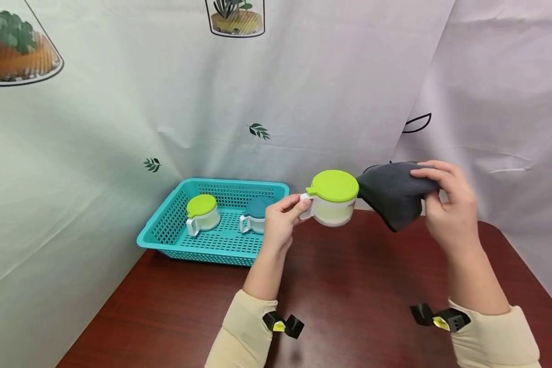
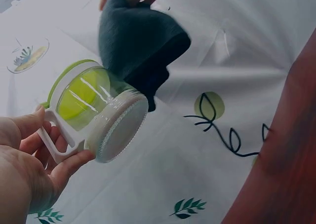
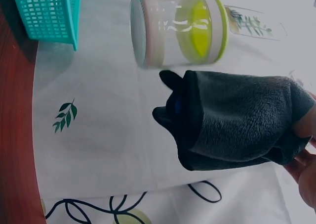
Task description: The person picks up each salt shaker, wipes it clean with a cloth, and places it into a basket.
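Observation:
My left hand pinches the white handle of a clear jar with a bright green lid, held up above the table. In the left wrist view the jar tilts, its round base turned toward the camera. A dark grey cloth hangs bunched from my right hand, gripped between thumb and fingers. The cloth's near end comes right up to the jar's side in the head view. In the right wrist view the cloth lies just below the jar.
A turquoise basket stands on the dark red table at the back left. Inside it are a green-lidded jar and a blue-lidded jar, partly behind my left hand. A patterned white sheet hangs behind the table.

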Motion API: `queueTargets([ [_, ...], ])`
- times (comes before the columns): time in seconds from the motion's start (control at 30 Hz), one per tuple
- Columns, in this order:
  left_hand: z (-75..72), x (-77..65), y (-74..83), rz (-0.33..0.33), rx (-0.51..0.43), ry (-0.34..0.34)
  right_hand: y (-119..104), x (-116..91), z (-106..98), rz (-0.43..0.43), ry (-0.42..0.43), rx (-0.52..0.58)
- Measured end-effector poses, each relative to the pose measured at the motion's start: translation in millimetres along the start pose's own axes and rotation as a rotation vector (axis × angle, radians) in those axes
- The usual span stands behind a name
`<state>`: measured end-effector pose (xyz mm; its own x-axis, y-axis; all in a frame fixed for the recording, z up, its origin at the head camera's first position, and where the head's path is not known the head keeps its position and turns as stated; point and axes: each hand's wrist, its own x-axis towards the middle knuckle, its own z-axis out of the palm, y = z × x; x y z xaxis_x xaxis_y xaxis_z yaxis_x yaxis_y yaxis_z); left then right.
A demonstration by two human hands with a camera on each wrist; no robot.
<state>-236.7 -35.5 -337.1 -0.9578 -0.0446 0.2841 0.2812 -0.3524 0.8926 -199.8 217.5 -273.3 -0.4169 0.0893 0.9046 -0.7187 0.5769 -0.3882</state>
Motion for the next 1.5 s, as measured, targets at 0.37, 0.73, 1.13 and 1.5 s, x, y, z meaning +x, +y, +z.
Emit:
queueTargets([
  [0.37, -25.9, 29.0, 27.2, -0.018, -0.064, 0.158, 12, -10, -15, 0.18, 0.118, 0.112],
  [0.73, -58.9, 56.1, 50.2, -0.013, -0.028, 0.301, 17, -16, -22, 0.236, 0.154, 0.117],
  [1.13, -91.4, 77.3, 61.1, -0.024, -0.006, 0.397, 24, -25, -22, 0.257, 0.196, 0.154],
  [1.5, -114.7, 85.4, 59.9, -0.053, -0.092, 0.509, 18, -28, -24, 0.341, 0.267, 0.367],
])
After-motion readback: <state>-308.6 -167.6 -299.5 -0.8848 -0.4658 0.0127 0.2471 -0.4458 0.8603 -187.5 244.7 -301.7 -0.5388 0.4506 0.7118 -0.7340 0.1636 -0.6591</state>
